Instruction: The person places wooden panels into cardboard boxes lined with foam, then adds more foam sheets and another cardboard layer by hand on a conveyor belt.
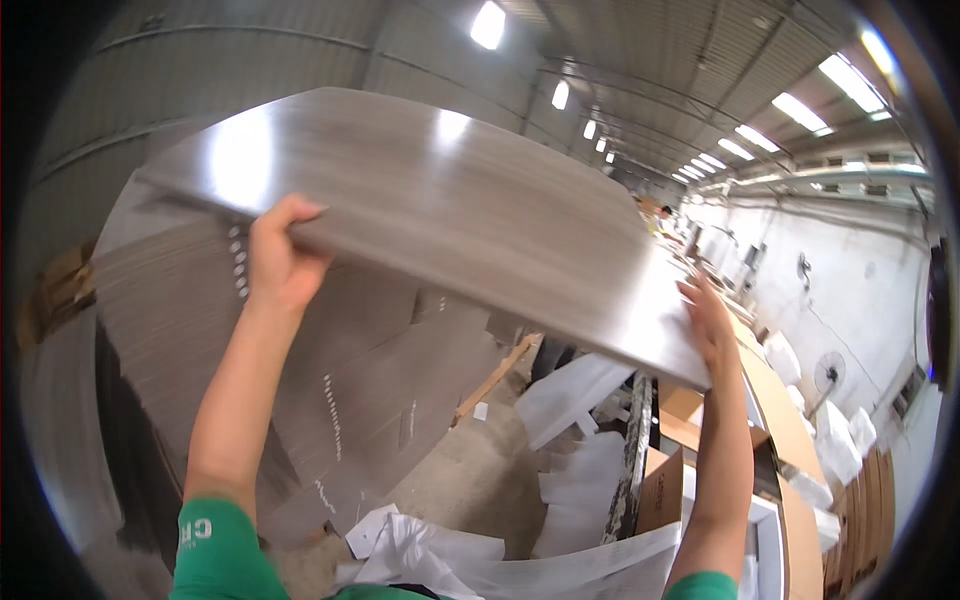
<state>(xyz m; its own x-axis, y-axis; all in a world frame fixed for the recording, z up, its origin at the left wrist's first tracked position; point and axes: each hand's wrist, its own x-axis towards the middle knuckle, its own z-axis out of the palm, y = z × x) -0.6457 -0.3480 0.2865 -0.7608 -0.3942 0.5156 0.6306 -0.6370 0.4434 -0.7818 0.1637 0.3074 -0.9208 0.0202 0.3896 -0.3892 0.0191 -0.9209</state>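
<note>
A large grey-brown wood-grain panel (450, 210) with a glossy top is held up in front of me, tilted down to the right. My left hand (285, 258) grips its near long edge, thumb on top and the other fingers hidden underneath. At the panel's right end my right hand (710, 318) is closed on the short edge, partly smeared by motion. Below and to the left lies a stack of similar grey-brown panels (350, 400), some with rows of pale marks along their edges.
To the right runs a line with open cardboard boxes (662, 492) and white foam pieces (840, 450). White wrapping sheets (430, 550) lie close to my body. A cardboard strip (495, 378) rests beside the stack. A fan (828, 372) stands near the right wall.
</note>
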